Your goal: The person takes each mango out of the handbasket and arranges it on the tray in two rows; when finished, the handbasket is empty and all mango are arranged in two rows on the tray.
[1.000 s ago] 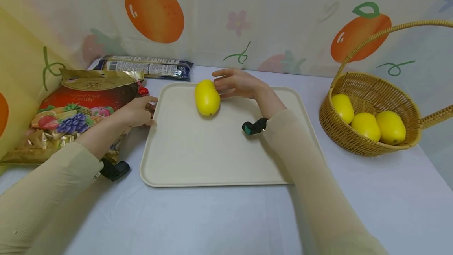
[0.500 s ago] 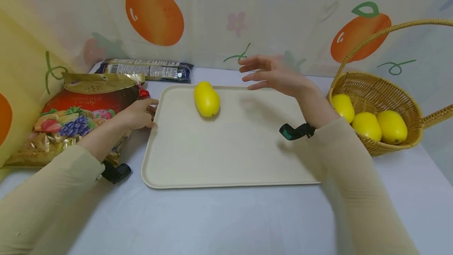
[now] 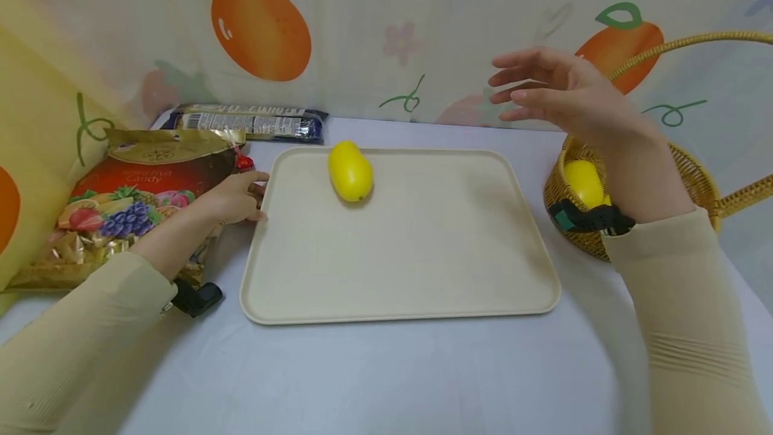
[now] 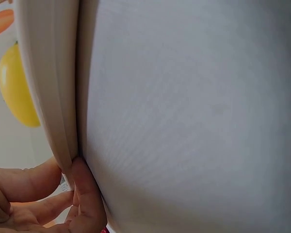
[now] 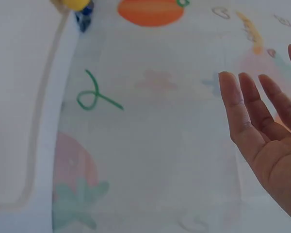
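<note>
At the left edge of the cream tray point(image 3: 398, 254), my left hand point(image 3: 232, 199) grips the rim; in the left wrist view the thumb and fingers of that hand point(image 4: 53, 199) pinch the tray's edge point(image 4: 53, 97). One yellow oval fruit point(image 3: 351, 171) lies near the tray's back left. Raised above the near left side of the wicker basket point(image 3: 694, 176), my right hand point(image 3: 561, 89) holds nothing, its fingers spread and slightly bent. The right wrist view shows this hand point(image 5: 266, 131) with an empty palm. A yellow fruit point(image 3: 583, 181) shows inside the basket, partly behind the wrist.
A red and gold candy bag point(image 3: 139, 200) lies left of the tray, partly under the left forearm. Behind it is a dark blue packet point(image 3: 253, 122) along the patterned backdrop point(image 3: 362, 32). The basket's tall handle point(image 3: 694, 41) arches at the right.
My right hand has moved away from the yellow fruit on the tray, up and right to the basket. The fruit has stayed on the tray, and my left hand has kept its place.
</note>
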